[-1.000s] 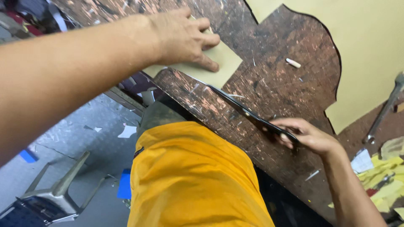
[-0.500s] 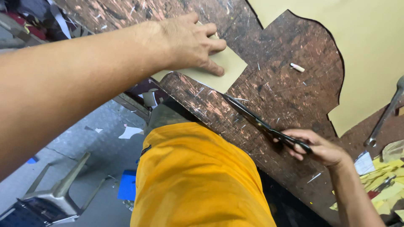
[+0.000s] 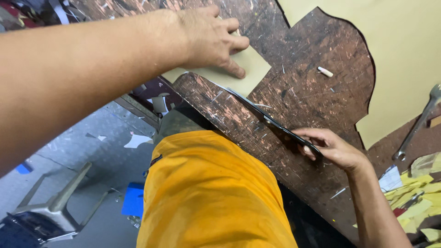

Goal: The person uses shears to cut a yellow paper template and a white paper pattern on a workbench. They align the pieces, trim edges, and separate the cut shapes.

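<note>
Scissors [image 3: 275, 126] drawn back toward near right since earlier frame | right hand [image 3: 333, 149] closed on their handles | left hand [image 3: 209, 39] flat, open, pressing tan sheet [image 3: 250, 69] on scratched brown bench [image 3: 317, 105] | sheet's far-left tab uncut; blades just short of it.

Scissors [image 3: 271, 121] on table [image 3: 312, 96], wrench [image 3: 420, 124] right.

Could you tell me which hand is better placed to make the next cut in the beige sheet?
Probably the right hand: it grips the scissors, blades pointing at the beige sheet, which the left hand presses flat.
</note>
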